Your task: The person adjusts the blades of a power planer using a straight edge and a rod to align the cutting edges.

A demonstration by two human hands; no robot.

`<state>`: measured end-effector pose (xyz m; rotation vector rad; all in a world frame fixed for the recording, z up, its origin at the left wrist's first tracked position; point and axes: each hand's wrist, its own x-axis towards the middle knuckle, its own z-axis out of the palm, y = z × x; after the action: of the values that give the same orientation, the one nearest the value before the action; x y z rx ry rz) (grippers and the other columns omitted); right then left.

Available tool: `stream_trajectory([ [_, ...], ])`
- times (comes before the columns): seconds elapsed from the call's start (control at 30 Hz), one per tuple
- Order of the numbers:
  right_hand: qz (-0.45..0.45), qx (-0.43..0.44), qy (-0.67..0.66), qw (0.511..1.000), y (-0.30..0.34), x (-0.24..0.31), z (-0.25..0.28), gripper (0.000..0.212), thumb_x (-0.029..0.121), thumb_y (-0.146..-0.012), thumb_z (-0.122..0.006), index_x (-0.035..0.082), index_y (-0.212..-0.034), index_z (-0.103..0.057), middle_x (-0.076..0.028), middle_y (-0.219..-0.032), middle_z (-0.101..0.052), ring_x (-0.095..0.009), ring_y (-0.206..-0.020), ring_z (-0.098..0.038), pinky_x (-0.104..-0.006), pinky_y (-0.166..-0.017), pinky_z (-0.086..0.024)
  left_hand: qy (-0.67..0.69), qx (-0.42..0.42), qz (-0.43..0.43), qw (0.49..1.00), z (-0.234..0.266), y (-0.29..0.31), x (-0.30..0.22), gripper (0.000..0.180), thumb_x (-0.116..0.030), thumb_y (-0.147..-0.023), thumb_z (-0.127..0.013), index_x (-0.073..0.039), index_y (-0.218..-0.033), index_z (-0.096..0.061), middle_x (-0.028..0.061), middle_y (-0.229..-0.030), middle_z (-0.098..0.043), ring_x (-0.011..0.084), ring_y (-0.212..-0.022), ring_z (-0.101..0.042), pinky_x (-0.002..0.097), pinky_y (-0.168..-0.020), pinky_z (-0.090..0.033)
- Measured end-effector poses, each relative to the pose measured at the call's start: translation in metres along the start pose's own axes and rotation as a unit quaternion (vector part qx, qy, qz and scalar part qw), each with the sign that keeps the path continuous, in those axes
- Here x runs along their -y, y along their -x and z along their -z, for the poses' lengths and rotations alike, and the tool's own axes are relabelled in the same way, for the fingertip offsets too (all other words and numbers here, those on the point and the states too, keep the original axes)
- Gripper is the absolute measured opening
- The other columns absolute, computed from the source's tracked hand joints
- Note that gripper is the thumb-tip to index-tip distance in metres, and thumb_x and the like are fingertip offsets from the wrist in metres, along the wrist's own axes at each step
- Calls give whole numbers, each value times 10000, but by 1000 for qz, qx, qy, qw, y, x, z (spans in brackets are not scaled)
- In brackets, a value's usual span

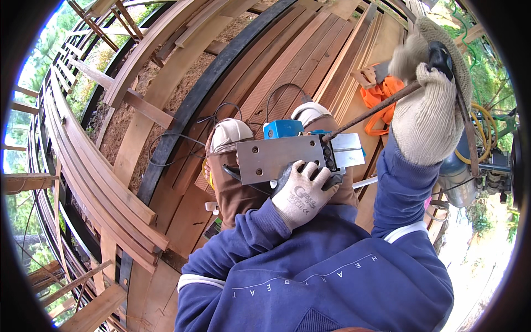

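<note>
Electric planer [281, 159] is laid sole-up across knees [232, 188], long axis left-right. Near edge is gripped by half-curled left hand [302, 195]. Rod [381, 109], slanting down-left to cutter slot [328, 157], is clasped in closed right hand [426, 119].

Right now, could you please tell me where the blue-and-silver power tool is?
In the head view, the power tool is just right of centre, over the brown-trousered legs, with the left hand at its near edge.

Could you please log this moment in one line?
Left hand: on power tool | Right hand: gripping rod, end at tool | Metal plate: facing up
</note>
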<state>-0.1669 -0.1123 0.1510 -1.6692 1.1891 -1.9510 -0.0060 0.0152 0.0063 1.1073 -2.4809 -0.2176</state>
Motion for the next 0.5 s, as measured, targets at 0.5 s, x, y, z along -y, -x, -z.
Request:
stream_trajectory([
  [0.5, 119, 302, -412, 851, -50, -50, -17, 463, 391, -1046, -423, 11, -1232, -608, -211, -1161, -664, -295, -1014, -686, -524, -938, -554, 10, -6, 1, 1000, 3, -4, 0, 255, -308, -850, -675, -265, -1094, -738, 57, -1054, -580, 270, -999, -565, 498, -929, -434],
])
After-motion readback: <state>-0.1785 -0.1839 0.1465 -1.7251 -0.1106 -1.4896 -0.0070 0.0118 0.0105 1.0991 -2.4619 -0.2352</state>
